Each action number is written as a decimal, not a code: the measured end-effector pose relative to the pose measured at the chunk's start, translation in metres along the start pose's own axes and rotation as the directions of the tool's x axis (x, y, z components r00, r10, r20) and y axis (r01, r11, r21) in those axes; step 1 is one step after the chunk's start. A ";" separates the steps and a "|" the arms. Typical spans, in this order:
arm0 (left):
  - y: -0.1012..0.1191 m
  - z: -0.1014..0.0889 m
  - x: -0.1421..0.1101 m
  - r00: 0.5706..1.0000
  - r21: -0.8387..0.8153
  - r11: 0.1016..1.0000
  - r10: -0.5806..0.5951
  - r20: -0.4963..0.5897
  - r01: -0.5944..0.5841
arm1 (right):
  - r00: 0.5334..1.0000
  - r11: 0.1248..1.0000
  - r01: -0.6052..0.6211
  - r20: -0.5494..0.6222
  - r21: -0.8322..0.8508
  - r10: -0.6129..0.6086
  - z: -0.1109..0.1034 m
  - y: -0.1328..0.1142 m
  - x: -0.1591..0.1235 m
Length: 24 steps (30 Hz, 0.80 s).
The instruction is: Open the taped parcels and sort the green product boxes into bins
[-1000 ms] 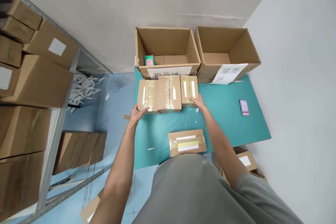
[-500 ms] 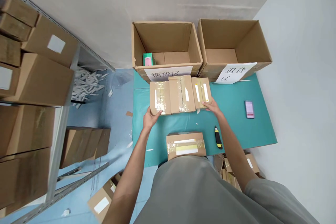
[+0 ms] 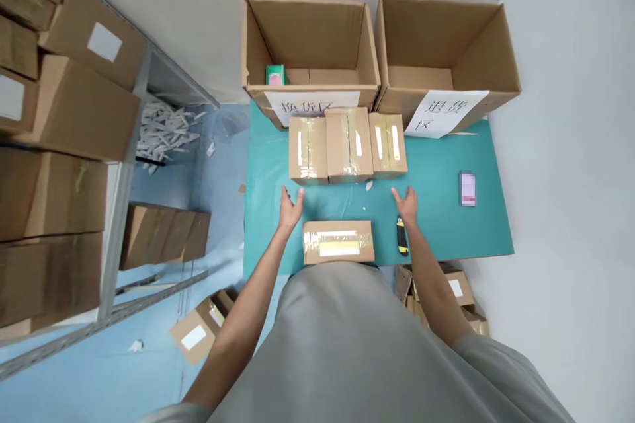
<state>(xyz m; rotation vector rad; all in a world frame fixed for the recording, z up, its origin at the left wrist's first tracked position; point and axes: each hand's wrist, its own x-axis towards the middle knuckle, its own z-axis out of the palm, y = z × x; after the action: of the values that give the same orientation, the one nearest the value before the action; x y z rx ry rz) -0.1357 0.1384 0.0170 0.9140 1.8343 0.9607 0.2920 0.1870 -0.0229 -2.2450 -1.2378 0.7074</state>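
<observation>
Three taped cardboard boxes stand side by side on the green table: a left box [image 3: 308, 149], a middle box [image 3: 348, 145] and a right box [image 3: 387, 145]. My left hand [image 3: 290, 209] is open just in front of the left box, thumb and fingers apart, touching nothing. Below the right box hovers my right hand [image 3: 407, 205], also open and empty. A fourth taped box [image 3: 338, 242] with white and yellow labels lies at the near edge, against my shirt. Close to my right wrist is a yellow and black utility knife [image 3: 401, 236].
Behind the boxes stand two large open cartons with paper signs, a left carton [image 3: 311, 20] holding a small green box [image 3: 276, 75], and a right carton [image 3: 441, 20]. A phone [image 3: 467, 189] lies on the table [image 3: 446, 225] at right. Shelves with cartons [image 3: 74, 192] flank the left.
Both hands have let go of the outer boxes in the row and drawn back toward me. The three boxes now stand pushed together, and the camera view has shifted.
</observation>
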 end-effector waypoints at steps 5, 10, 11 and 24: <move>-0.044 -0.015 -0.098 0.985 0.014 0.994 -0.109 0.132 0.108 | 0.996 0.973 -0.060 0.045 -0.222 0.072 -0.016 0.081 -0.089; -0.055 -0.020 -0.151 0.958 0.089 0.995 -0.059 0.281 0.035 | 0.986 0.972 0.026 0.167 -0.235 0.014 -0.022 0.089 -0.118; -0.054 -0.019 -0.153 0.955 0.099 0.995 -0.033 0.295 0.004 | 0.983 0.969 0.050 0.182 -0.241 -0.006 -0.023 0.084 -0.117; -0.069 -0.033 -0.139 0.881 0.072 0.940 0.284 0.379 -0.334 | 0.805 0.861 0.508 0.348 0.012 -0.480 -0.071 -0.050 -0.137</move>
<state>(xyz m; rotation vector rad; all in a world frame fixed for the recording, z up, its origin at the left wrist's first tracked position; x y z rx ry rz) -0.1286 -0.0197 0.0160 1.4034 1.4730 0.7930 0.2437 0.0810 0.0907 -1.7654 -1.9590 0.8628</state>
